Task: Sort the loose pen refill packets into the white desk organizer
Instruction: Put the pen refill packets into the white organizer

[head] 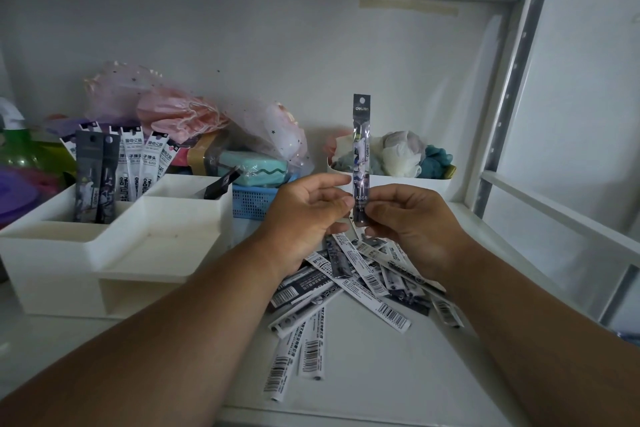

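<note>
The person holds one dark refill packet (361, 152) upright between both hands, above the middle of the desk (363, 367). The right hand (412, 218) pinches its lower end between thumb and curled fingers; the left hand (304, 215) has its thumb and forefinger closed on the packet's left edge, its other fingers bent beneath. The packet's hanging-hole end points up.

Below the hands a loose pile of packets (353, 291) lies fanned across the desk, reaching toward its front edge, most of them barcode side up. The white desk organizer (114, 246) stands at the desk's left side; its rear left compartment already holds dark packets (95, 177) and white ones (145, 163) standing upright, and one dark packet (221, 182) leans in the rear right compartment. The lower front tray looks empty.

The likely risks: the slim, glossy packet could slip from so light a pinch while being passed to one hand, or it could land in the wrong compartment, since dark and white kinds stand side by side. Reaching left, a forearm might also sweep the pile off the front edge
</note>
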